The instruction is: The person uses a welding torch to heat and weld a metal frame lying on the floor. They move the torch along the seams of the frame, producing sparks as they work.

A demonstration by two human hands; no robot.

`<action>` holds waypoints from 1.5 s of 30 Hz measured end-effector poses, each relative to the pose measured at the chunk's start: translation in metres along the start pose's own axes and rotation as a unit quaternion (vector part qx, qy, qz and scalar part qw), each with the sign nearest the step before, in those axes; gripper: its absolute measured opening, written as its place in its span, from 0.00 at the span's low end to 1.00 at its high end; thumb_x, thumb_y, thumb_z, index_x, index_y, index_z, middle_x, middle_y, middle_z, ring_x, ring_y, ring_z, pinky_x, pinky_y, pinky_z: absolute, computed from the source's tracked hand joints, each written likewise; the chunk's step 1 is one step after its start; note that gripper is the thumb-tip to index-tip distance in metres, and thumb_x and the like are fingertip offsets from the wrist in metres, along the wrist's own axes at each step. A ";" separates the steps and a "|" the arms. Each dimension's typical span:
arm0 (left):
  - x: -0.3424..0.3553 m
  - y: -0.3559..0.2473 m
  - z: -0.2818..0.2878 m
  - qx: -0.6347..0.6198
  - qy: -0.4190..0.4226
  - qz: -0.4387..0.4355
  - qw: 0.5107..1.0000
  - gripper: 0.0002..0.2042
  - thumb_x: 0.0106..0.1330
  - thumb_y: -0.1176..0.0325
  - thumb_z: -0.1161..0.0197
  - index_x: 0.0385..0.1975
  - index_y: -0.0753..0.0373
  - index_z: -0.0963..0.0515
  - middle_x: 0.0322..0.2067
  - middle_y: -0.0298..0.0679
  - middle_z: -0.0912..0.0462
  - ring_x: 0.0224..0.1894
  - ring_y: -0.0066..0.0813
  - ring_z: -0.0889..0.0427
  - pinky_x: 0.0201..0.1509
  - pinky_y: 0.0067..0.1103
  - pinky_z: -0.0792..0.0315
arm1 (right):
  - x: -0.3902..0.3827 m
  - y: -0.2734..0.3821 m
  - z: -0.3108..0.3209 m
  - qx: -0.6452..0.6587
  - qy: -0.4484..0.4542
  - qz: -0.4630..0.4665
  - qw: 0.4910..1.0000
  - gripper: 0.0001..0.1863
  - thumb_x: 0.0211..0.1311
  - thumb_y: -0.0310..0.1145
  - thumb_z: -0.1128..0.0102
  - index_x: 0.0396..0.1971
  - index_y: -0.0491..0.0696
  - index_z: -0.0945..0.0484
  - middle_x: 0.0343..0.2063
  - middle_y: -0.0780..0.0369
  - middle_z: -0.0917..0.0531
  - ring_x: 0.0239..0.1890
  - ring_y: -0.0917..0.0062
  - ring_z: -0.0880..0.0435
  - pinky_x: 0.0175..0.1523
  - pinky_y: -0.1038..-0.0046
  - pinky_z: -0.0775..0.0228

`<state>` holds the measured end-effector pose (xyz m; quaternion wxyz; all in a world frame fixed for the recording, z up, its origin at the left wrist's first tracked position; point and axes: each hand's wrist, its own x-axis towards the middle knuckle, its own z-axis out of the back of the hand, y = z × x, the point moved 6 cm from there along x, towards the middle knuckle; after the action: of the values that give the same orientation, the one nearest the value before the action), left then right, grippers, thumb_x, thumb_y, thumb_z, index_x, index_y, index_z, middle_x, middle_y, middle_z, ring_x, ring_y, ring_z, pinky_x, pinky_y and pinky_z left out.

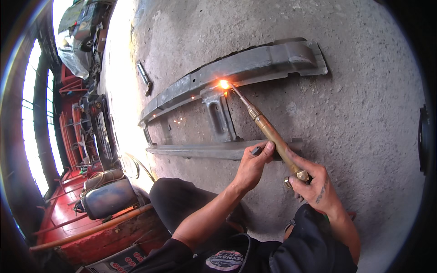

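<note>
Holding a brass torch [269,129] in the curled right hand [321,189], with flame [223,84] at the steel beam [259,58] on the floor [368,100]. Clasping a dark stub [256,151] in the closed left hand [250,167]; wearing a lettered oval logo [225,260].

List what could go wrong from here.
Sparks are out and the left hand is bare, so one might burn it. The torch points at the glowing spot by the curved beam, so that metal could overheat and warp. The bracket beside the glow may be hot to touch.
</note>
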<state>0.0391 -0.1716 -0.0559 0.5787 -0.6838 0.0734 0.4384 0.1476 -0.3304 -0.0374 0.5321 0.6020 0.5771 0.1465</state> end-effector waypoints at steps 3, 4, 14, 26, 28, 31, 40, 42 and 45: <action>-0.001 -0.003 -0.002 0.006 -0.009 0.014 1.000 0.24 0.81 0.49 0.44 0.51 0.67 0.15 0.39 0.31 0.15 0.41 0.18 0.26 0.50 0.21 0.32 | -0.001 0.002 0.001 -0.005 0.008 -0.040 0.999 0.36 0.63 0.23 0.35 0.73 0.46 0.30 0.27 0.65 0.18 0.23 0.85 0.22 0.30 0.78 0.27; -0.002 -0.005 -0.004 0.008 -0.011 0.017 1.000 0.24 0.82 0.49 0.44 0.51 0.67 0.16 0.39 0.31 0.15 0.41 0.18 0.26 0.49 0.21 0.32 | -0.001 0.003 0.002 0.004 0.006 -0.031 0.999 0.36 0.63 0.24 0.34 0.73 0.46 0.30 0.26 0.65 0.18 0.23 0.85 0.22 0.30 0.78 0.27; -0.008 -0.019 -0.002 0.039 -0.006 0.027 0.999 0.23 0.82 0.52 0.44 0.54 0.71 0.17 0.44 0.36 0.13 0.49 0.21 0.20 0.57 0.23 0.28 | -0.001 0.003 0.008 0.094 0.019 -0.032 0.995 0.34 0.68 0.29 0.30 0.73 0.46 0.30 0.27 0.64 0.18 0.22 0.84 0.20 0.26 0.78 0.26; -0.042 -0.058 -0.025 -0.066 0.073 -0.044 0.994 0.25 0.81 0.50 0.44 0.56 0.69 0.17 0.40 0.39 0.14 0.40 0.23 0.19 0.46 0.22 0.24 | -0.011 0.105 0.054 0.013 -0.004 0.009 1.000 0.43 0.63 0.46 0.29 0.72 0.35 0.32 0.31 0.58 0.16 0.20 0.80 0.17 0.21 0.77 0.25; -0.056 -0.078 -0.020 -0.072 0.092 -0.047 0.992 0.25 0.81 0.49 0.43 0.54 0.69 0.17 0.36 0.37 0.15 0.36 0.21 0.21 0.41 0.21 0.25 | -0.003 0.134 0.049 -0.040 -0.002 0.002 0.999 0.44 0.62 0.48 0.29 0.72 0.35 0.32 0.29 0.58 0.16 0.20 0.80 0.17 0.21 0.77 0.25; -0.077 -0.107 -0.007 -0.065 0.120 -0.059 0.989 0.25 0.81 0.48 0.44 0.52 0.70 0.18 0.32 0.35 0.18 0.32 0.19 0.24 0.36 0.20 0.27 | 0.003 0.173 0.040 -0.126 0.000 0.017 0.992 0.43 0.62 0.45 0.30 0.71 0.34 0.33 0.29 0.57 0.16 0.18 0.80 0.19 0.20 0.78 0.27; -0.055 -0.107 0.061 -0.158 0.154 -0.110 0.969 0.26 0.83 0.49 0.48 0.57 0.70 0.20 0.33 0.35 0.16 0.29 0.18 0.24 0.35 0.19 0.27 | 0.003 0.225 -0.055 -0.261 -0.072 -0.015 0.963 0.45 0.59 0.44 0.28 0.70 0.32 0.33 0.26 0.58 0.17 0.16 0.80 0.19 0.17 0.80 0.30; -0.054 -0.117 0.064 -0.200 0.183 -0.123 0.955 0.24 0.83 0.49 0.49 0.52 0.69 0.19 0.34 0.36 0.16 0.28 0.18 0.24 0.35 0.19 0.28 | -0.007 0.225 -0.091 -0.276 -0.069 -0.061 0.957 0.41 0.60 0.40 0.29 0.69 0.34 0.30 0.25 0.60 0.18 0.15 0.80 0.20 0.18 0.78 0.29; -0.056 -0.140 0.062 -0.258 0.235 -0.131 0.928 0.23 0.83 0.49 0.48 0.45 0.66 0.19 0.35 0.36 0.15 0.28 0.18 0.24 0.33 0.19 0.29 | -0.015 0.229 -0.124 -0.296 -0.114 -0.101 0.943 0.40 0.62 0.40 0.30 0.70 0.36 0.30 0.25 0.61 0.18 0.16 0.80 0.20 0.19 0.78 0.29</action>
<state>0.0581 -0.0968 0.0878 0.4004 -0.8965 0.0011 0.1897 0.1687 -0.2317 0.2025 0.7605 0.3689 0.5007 0.1868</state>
